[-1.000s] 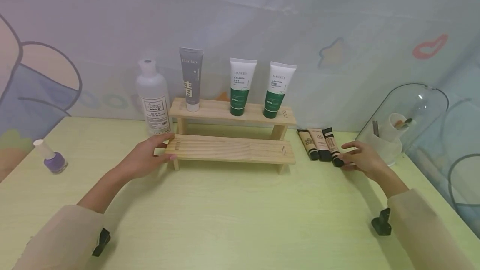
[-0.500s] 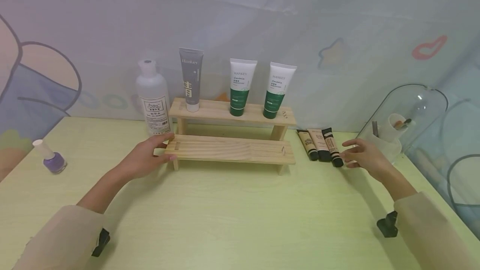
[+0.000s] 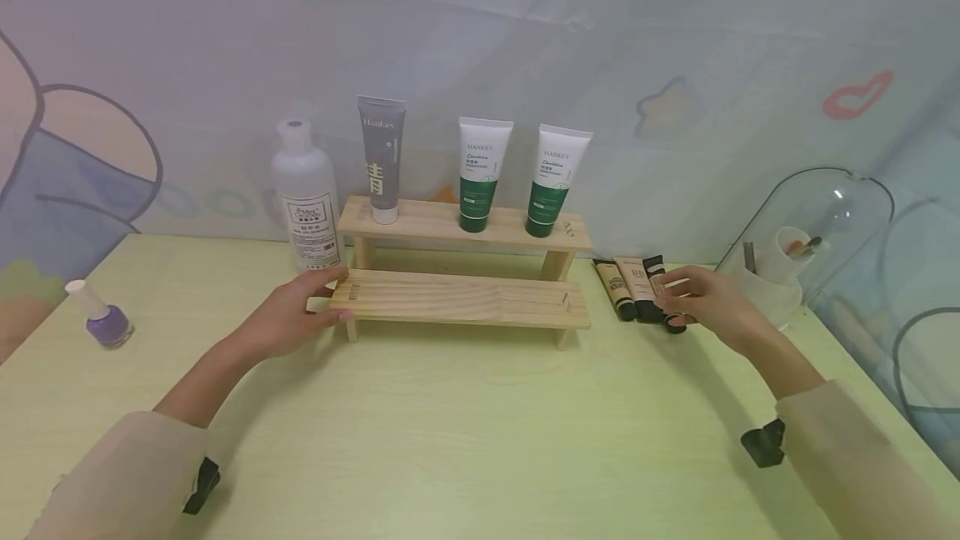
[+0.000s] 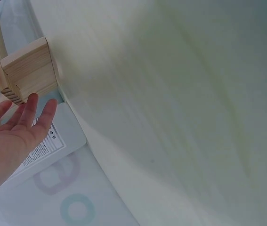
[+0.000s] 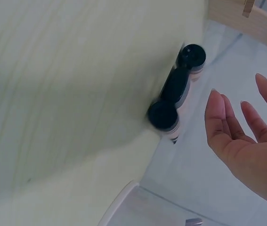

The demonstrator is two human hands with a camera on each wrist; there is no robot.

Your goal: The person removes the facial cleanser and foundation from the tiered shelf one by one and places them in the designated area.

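Three tall tubes stand on the top shelf (image 3: 465, 226); lower step bare. Left hand (image 3: 288, 319) rests open against it. Right hand (image 3: 701, 300), fingers relaxed, hovers over the small tubes (image 3: 636, 288) lying centre-right on the table (image 3: 450, 423), none lifted yet.

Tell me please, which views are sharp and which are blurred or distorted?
Head view: mostly sharp, even soft light, the table edges bowed by the wide lens. Left wrist view: smeared tabletop, wooden shelf end fairly clear. Right wrist view: motion blur on the small tubes.

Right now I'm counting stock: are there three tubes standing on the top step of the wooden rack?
Yes, the head view shows a grey tube and two green-and-white tubes upright on the rack's top step.
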